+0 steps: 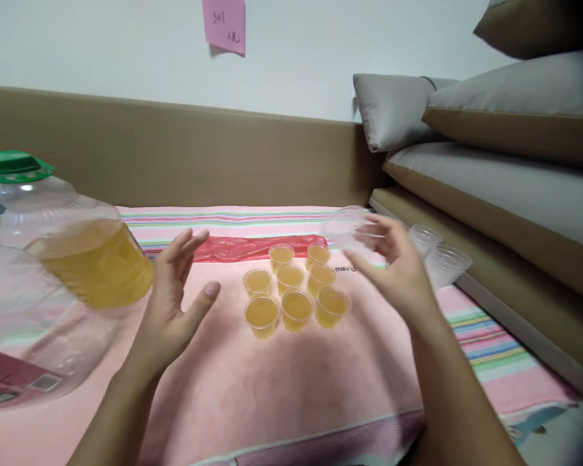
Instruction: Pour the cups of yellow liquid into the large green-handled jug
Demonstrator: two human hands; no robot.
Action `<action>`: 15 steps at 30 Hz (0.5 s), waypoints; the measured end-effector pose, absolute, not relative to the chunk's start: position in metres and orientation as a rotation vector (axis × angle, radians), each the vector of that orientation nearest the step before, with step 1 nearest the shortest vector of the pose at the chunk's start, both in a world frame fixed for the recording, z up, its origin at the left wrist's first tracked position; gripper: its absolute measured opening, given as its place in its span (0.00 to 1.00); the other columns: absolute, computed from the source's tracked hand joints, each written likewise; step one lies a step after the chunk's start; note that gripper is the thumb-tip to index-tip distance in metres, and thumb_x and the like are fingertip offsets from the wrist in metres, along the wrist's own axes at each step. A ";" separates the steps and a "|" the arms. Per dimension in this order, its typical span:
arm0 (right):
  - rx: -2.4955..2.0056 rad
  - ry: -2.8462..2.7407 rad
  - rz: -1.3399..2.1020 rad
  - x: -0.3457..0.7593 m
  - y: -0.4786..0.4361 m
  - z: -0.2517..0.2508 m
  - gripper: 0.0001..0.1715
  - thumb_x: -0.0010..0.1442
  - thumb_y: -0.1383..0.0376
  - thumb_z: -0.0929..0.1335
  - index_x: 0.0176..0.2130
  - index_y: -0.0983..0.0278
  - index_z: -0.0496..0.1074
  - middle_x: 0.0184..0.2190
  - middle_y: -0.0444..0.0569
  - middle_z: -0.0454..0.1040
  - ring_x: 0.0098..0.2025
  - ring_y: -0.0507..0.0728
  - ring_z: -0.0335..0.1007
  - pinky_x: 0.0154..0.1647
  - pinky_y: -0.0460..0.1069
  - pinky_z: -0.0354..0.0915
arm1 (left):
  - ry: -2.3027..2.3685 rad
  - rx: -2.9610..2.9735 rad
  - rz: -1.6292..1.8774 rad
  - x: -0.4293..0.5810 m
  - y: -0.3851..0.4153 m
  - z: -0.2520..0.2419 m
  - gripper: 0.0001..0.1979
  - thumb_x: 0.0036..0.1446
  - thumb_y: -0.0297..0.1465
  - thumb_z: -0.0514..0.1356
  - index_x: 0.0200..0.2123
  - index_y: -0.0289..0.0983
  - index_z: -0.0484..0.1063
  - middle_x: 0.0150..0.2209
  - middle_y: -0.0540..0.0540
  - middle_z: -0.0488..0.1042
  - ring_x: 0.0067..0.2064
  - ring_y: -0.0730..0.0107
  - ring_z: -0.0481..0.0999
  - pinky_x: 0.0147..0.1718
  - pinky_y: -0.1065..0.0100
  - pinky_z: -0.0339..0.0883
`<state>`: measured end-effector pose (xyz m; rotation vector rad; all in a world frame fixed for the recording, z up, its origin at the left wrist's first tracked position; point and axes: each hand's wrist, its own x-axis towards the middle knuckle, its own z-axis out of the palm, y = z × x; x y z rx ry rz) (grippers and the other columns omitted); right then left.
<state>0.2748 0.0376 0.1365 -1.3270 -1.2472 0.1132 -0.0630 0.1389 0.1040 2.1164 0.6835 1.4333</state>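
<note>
1. The clear empty cup point(346, 228) is held above the far right part of the pink striped cloth point(291, 382), just past the group of filled cups. It is blurred, so its exact tilt cannot be told.
2. The right hand point(396, 268) grips this cup, its fingers point(369, 223) curled round the cup's side from the right.
3. Eight small filled cups point(296, 309) of yellow liquid stand close together in three rows near the middle of the cloth, below and left of the held cup.
4. The left hand point(175, 294) is open over the left half of the cloth, fingers spread and thumb out, holding nothing. It is just beside the jug, and whether they touch cannot be told.
5. The large clear jug point(78, 259) is tilted at the left edge, with its green cap point(12, 167) pointing up and away and yellow liquid pooled in its lower side.
6. A red plastic sheet point(252, 247) lies across the cloth behind the filled cups.
7. A short stack of empty cups point(442, 262) lies on its side at the right edge, next to the cushions point(490, 175).
8. A pink note point(224, 24) is stuck on the wall behind.
</note>
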 end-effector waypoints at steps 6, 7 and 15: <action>-1.340 -0.737 -0.197 0.397 0.012 0.140 0.35 0.42 0.58 0.82 0.48 0.61 0.73 0.52 0.57 0.78 0.58 0.64 0.78 0.66 0.63 0.71 | 0.792 1.992 1.558 -0.071 0.151 0.088 0.32 0.76 0.46 0.63 0.76 0.48 0.60 0.75 0.36 0.67 0.78 0.51 0.66 0.79 0.36 0.53; -1.343 -0.677 -0.240 0.415 0.009 0.137 0.35 0.41 0.59 0.82 0.47 0.60 0.71 0.51 0.56 0.78 0.59 0.63 0.77 0.66 0.62 0.71 | 0.788 1.987 1.561 -0.071 0.151 0.088 0.32 0.76 0.46 0.63 0.76 0.48 0.60 0.75 0.36 0.67 0.78 0.51 0.66 0.79 0.35 0.53; -1.435 -0.454 -0.314 0.485 0.005 0.084 0.62 0.32 0.55 0.81 0.59 0.54 0.52 0.45 0.45 0.76 0.46 0.59 0.76 0.66 0.67 0.68 | 0.805 1.970 1.513 -0.067 0.154 0.080 0.33 0.75 0.46 0.64 0.76 0.51 0.57 0.75 0.35 0.68 0.78 0.51 0.65 0.79 0.31 0.52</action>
